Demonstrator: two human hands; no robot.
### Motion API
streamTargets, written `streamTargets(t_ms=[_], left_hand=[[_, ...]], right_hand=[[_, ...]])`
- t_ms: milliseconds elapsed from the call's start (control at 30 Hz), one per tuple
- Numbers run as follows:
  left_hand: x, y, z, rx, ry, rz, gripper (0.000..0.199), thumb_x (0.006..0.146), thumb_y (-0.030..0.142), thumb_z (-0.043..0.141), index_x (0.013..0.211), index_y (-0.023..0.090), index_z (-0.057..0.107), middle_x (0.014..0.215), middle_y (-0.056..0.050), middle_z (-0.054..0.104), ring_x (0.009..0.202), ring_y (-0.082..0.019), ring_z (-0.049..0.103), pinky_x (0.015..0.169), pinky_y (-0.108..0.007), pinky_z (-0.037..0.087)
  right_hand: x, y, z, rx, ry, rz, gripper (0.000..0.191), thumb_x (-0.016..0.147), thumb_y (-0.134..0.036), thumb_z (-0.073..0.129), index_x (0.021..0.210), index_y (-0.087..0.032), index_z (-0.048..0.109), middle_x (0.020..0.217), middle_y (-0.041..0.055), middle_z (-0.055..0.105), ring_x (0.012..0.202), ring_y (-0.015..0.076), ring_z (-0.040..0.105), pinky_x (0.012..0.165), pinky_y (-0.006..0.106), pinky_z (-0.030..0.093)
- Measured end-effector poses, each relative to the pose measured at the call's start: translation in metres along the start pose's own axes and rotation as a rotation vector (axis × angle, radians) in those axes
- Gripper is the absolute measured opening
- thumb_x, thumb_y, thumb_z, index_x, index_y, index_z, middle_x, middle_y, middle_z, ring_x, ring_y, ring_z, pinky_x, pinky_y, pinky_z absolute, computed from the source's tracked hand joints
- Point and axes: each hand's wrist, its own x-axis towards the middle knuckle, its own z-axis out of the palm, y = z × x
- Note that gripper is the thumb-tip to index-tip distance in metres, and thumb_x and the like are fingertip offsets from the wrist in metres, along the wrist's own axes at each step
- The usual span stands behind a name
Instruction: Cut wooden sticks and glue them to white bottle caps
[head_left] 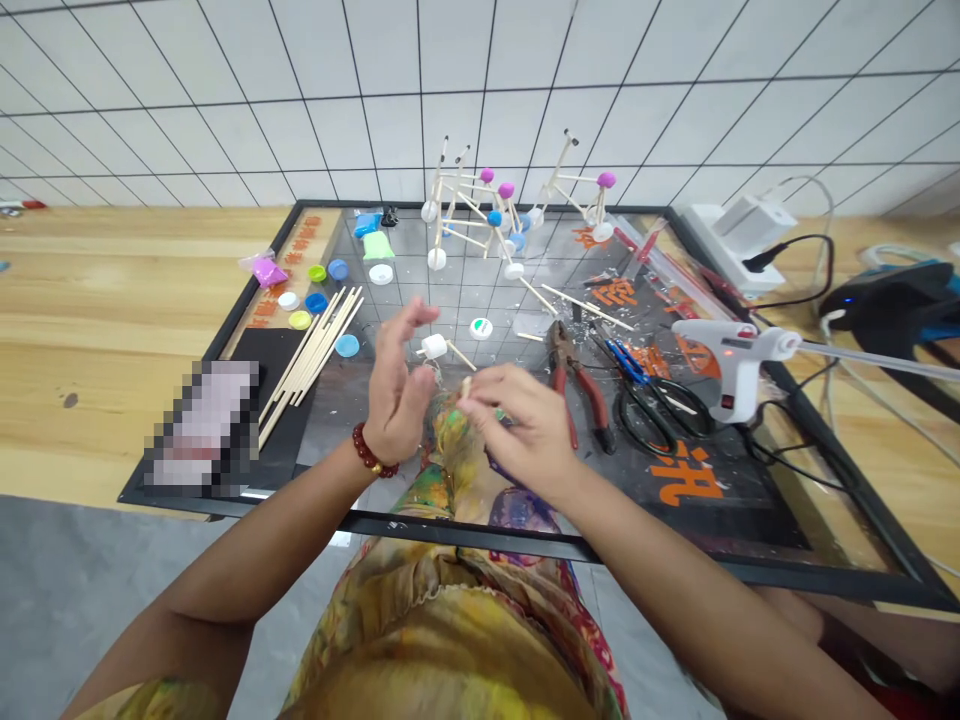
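My left hand is raised over the glass-topped board, fingers apart and holding nothing. Thumb and fingertips of my right hand pinch a small pale piece, too little of which shows to tell its kind. Just beyond the hands lie a white bottle cap and a short wooden stick. A white cap with a green mark rests a little farther off. Pliers with red handles lie to the right of my right hand.
Stick models with coloured balls stand at the back near the tiled wall. Wooden sticks, coloured caps and a blurred-out object lie left. Scissors, a corded glue gun and a power strip are right.
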Motion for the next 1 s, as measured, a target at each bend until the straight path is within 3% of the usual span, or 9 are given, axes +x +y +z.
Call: streamTargets(t_ms=[67, 100, 167, 267, 367, 467, 667, 867, 1000], left_hand=[[0.01, -0.008, -0.006, 0.07, 0.11, 0.115, 0.052, 0.101, 0.048, 0.055, 0.15, 0.032, 0.049, 0.137, -0.005, 0.061, 0.129, -0.026, 0.055, 0.11, -0.048, 0.04], [0.014, -0.014, -0.009, 0.093, 0.168, 0.108, 0.051, 0.1, 0.045, 0.059, 0.147, 0.029, 0.051, 0.135, -0.005, 0.062, 0.127, -0.025, 0.055, 0.108, -0.047, 0.041], [0.022, -0.026, -0.016, 0.129, 0.232, 0.032, 0.051, 0.096, 0.043, 0.065, 0.142, 0.024, 0.054, 0.129, -0.006, 0.064, 0.123, -0.024, 0.058, 0.106, -0.046, 0.041], [0.031, -0.04, -0.023, 0.147, 0.224, -0.154, 0.044, 0.088, 0.032, 0.069, 0.129, 0.02, 0.062, 0.113, -0.006, 0.069, 0.109, -0.022, 0.064, 0.098, -0.042, 0.048], [0.037, -0.041, -0.026, 0.109, 0.133, -0.381, 0.035, 0.08, 0.019, 0.066, 0.115, 0.017, 0.068, 0.098, -0.006, 0.071, 0.094, -0.018, 0.069, 0.087, -0.035, 0.055], [0.041, -0.033, -0.027, 0.128, 0.097, -0.511, 0.028, 0.078, 0.013, 0.062, 0.105, 0.015, 0.071, 0.091, -0.005, 0.073, 0.087, -0.017, 0.07, 0.085, -0.032, 0.057], [0.044, -0.028, -0.033, 0.367, -0.042, -0.596, 0.019, 0.076, 0.012, 0.064, 0.092, 0.016, 0.074, 0.084, -0.004, 0.074, 0.081, -0.018, 0.07, 0.083, -0.032, 0.058], [0.043, -0.028, -0.041, 0.426, -0.207, -0.704, 0.018, 0.072, 0.013, 0.067, 0.088, 0.016, 0.074, 0.078, -0.003, 0.075, 0.067, -0.015, 0.067, 0.062, -0.025, 0.055], [0.043, -0.024, -0.041, 0.429, -0.285, -0.76, 0.019, 0.071, 0.014, 0.066, 0.088, 0.016, 0.075, 0.073, -0.002, 0.073, 0.06, -0.014, 0.064, 0.052, -0.022, 0.048]], right_hand=[[0.005, 0.001, -0.009, 0.049, 0.127, 0.131, 0.01, 0.095, -0.025, 0.068, 0.085, -0.024, 0.071, 0.087, 0.0032, 0.073, 0.082, 0.017, 0.068, 0.077, 0.032, 0.055], [0.008, 0.002, -0.013, 0.063, 0.183, 0.171, 0.01, 0.093, -0.025, 0.071, 0.083, -0.024, 0.072, 0.086, 0.0025, 0.072, 0.081, 0.0168, 0.067, 0.077, 0.033, 0.054], [0.011, 0.007, -0.019, 0.089, 0.264, 0.247, 0.01, 0.089, -0.026, 0.075, 0.08, -0.023, 0.072, 0.082, 0.0018, 0.072, 0.077, 0.016, 0.064, 0.074, 0.032, 0.053], [0.012, 0.014, -0.02, 0.112, 0.295, 0.379, 0.013, 0.084, -0.033, 0.078, 0.081, -0.022, 0.072, 0.079, 0.0017, 0.072, 0.07, 0.0144, 0.061, 0.068, 0.03, 0.051], [0.01, 0.021, -0.015, 0.104, 0.229, 0.439, 0.018, 0.082, -0.037, 0.078, 0.086, -0.02, 0.074, 0.076, 0.0011, 0.07, 0.066, 0.0132, 0.059, 0.063, 0.029, 0.051], [0.005, 0.026, -0.01, 0.048, 0.111, 0.387, 0.019, 0.085, -0.034, 0.073, 0.096, -0.019, 0.076, 0.075, 0.0003, 0.068, 0.063, 0.013, 0.058, 0.061, 0.028, 0.05], [-0.002, 0.028, -0.002, -0.307, -0.176, 0.2, 0.024, 0.094, -0.029, 0.058, 0.106, -0.022, 0.078, 0.081, 0.0058, 0.071, 0.076, 0.02, 0.068, 0.074, 0.033, 0.054], [0.007, 0.017, 0.021, -0.524, -0.35, 0.255, 0.021, 0.095, -0.026, 0.056, 0.097, -0.021, 0.076, 0.088, 0.0074, 0.075, 0.08, 0.0225, 0.072, 0.071, 0.032, 0.051], [0.013, 0.017, 0.034, -0.582, -0.352, 0.335, 0.018, 0.093, -0.023, 0.057, 0.089, -0.021, 0.075, 0.086, 0.0066, 0.076, 0.08, 0.0219, 0.072, 0.07, 0.03, 0.049]])
